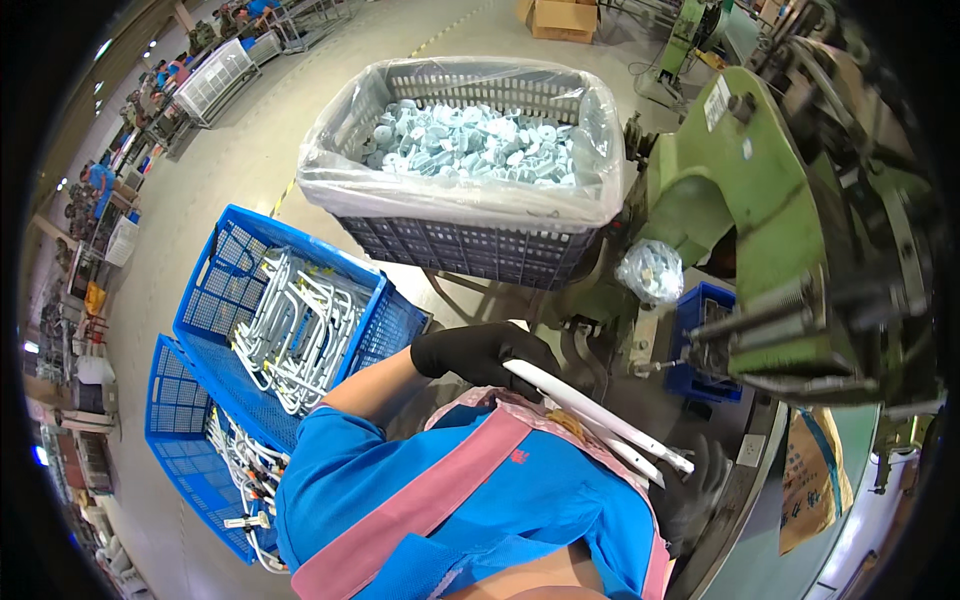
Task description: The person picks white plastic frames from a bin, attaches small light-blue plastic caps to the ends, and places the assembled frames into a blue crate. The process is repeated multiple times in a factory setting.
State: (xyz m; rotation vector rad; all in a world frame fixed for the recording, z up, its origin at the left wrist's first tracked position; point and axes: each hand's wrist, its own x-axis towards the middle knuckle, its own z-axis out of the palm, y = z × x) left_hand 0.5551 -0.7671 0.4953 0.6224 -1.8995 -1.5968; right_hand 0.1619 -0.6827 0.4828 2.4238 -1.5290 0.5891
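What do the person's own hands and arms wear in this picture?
Both the left hand and the right hand wear dark black gloves that fit closely. The left forearm is bare from the glove cuff up to a short bright blue sleeve. A pink apron strap crosses the blue shirt.

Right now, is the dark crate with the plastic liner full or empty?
Nearly full. The dark crate holds a heap of pale blue-white small parts rising close to its clear plastic liner's rim.
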